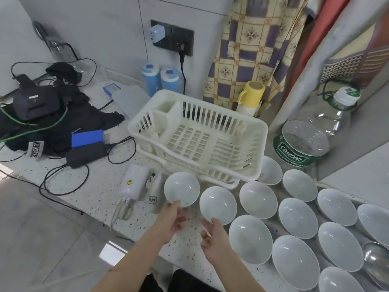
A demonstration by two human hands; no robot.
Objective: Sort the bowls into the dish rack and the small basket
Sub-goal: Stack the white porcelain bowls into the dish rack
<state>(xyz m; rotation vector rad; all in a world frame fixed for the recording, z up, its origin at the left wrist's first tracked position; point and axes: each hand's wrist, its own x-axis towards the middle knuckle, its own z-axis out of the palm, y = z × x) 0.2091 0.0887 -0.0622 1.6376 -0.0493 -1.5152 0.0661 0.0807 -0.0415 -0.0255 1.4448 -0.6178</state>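
At far left, on a speckled white countertop (101, 186), black cables and a dark device (34, 104) lie tangled on black cloth, with a blue box (87, 138) and a black power brick (86, 154) beside them. A white charger (155, 33) sits in the wall socket above two blue-lidded containers (160, 81). Mid-counter stands the white dish rack (200, 140), empty. Just in front of it the left hand (173, 220) holds the near rim of a white bowl (182, 188), fingers lightly curled; the right hand (212, 237) touches the rim of the next bowl (217, 204), fingers loosely bent. Rows of white bowls (294, 216) spread rightward. Behind them stand a yellow-lidded jug (251, 95), a patterned curtain (248, 49) and a large water bottle (311, 133).
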